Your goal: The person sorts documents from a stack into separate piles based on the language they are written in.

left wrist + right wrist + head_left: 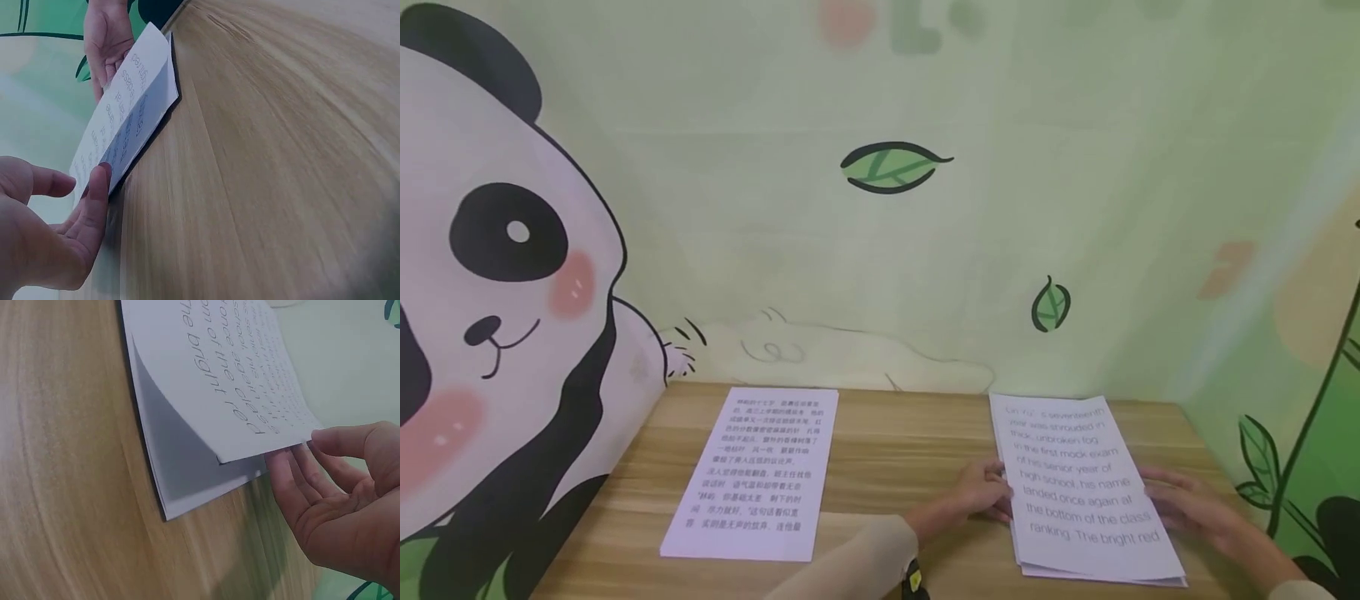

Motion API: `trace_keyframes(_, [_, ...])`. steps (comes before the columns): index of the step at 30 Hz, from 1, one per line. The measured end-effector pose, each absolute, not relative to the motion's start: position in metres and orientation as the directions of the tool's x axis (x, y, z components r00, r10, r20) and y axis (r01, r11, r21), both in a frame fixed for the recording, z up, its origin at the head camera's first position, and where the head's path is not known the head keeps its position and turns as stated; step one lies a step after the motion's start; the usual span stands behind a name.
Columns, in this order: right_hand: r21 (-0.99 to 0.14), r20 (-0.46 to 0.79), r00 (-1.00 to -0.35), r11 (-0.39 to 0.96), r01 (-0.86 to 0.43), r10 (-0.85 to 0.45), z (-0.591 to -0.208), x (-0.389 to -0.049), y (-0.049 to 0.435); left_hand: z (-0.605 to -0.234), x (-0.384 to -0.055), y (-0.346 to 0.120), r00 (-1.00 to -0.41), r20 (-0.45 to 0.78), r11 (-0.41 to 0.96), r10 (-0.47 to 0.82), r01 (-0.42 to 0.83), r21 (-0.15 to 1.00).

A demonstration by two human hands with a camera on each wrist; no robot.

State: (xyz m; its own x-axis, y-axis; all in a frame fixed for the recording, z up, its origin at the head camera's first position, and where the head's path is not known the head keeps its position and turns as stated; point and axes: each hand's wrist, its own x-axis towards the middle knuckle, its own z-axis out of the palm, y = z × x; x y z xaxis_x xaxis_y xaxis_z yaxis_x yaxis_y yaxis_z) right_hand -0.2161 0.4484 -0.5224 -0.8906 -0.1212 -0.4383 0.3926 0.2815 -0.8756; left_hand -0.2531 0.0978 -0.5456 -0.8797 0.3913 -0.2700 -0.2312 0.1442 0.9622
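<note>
A small stack of white sheets with large printed English text lies at the right of the wooden table, between both hands. Its top sheet bows up at the near end, apart from the sheet below. My left hand is at the stack's left edge. In the left wrist view its fingertips touch the paper's side, with the thumb held apart. At the right edge, my right hand holds the top sheet, fingers under it and thumb at its rim.
A white sheet with printed Chinese text lies flat to the left on the wooden table. Behind the table hangs a green backdrop with a panda and leaves. A pale sleeve covers the left forearm.
</note>
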Motion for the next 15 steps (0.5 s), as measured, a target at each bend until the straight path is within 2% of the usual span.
trace_keyframes(7, [-0.873, -0.411, -0.908, 0.32, 0.368, -0.077, -0.524, -0.216, 0.457, -0.551, -0.254, 0.086, -0.854, -0.222, 0.125, 0.47, -0.184, 0.975])
trace_keyframes(11, [-0.898, -0.399, -0.908, 0.255, 0.358, -0.13, -0.527, -0.214, 0.467, -0.553, -0.253, 0.069, -0.832, -0.202, 0.077, 0.516, -0.19, 0.979])
trace_keyframes(15, [-0.907, -0.403, -0.901, 0.202, 0.369, -0.161, -0.526, -0.212, 0.475, -0.551, -0.256, 0.044, -0.834, -0.208, 0.087, 0.511, -0.191, 0.978])
